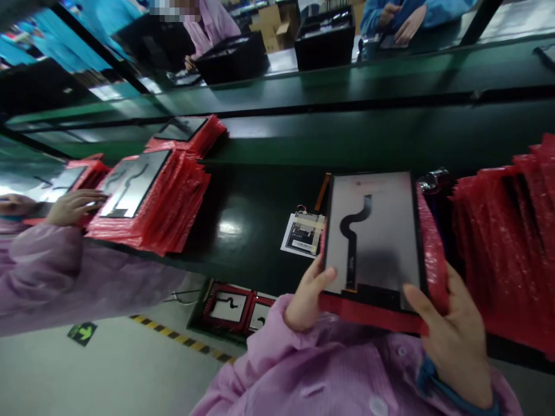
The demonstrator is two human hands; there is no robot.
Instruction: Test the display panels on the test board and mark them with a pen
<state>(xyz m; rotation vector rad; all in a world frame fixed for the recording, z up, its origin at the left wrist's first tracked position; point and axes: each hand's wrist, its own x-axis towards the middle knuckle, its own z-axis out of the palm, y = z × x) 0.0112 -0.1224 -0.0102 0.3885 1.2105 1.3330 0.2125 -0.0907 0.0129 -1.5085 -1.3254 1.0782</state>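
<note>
A grey display panel (381,231) with a black, S-curved ribbon cable lies on a red bubble-wrap bag (431,254) in front of me. My left hand (307,294) grips its lower left corner, thumb on top. At the lower right, my right hand (455,323) holds the panel and the bag together, with the thumb over the panel's edge. Just left of the panel, a small circuit board (306,228) with an orange ribbon rests on white paper on the dark table.
Red-bagged panels (173,202) are piled on the left, where a co-worker's hand (73,207) touches one. More red bags (503,231) stand at the right. A green crate (202,315) with panels sits below the table edge. Black bins (325,43) stand beyond the green ledge (347,136).
</note>
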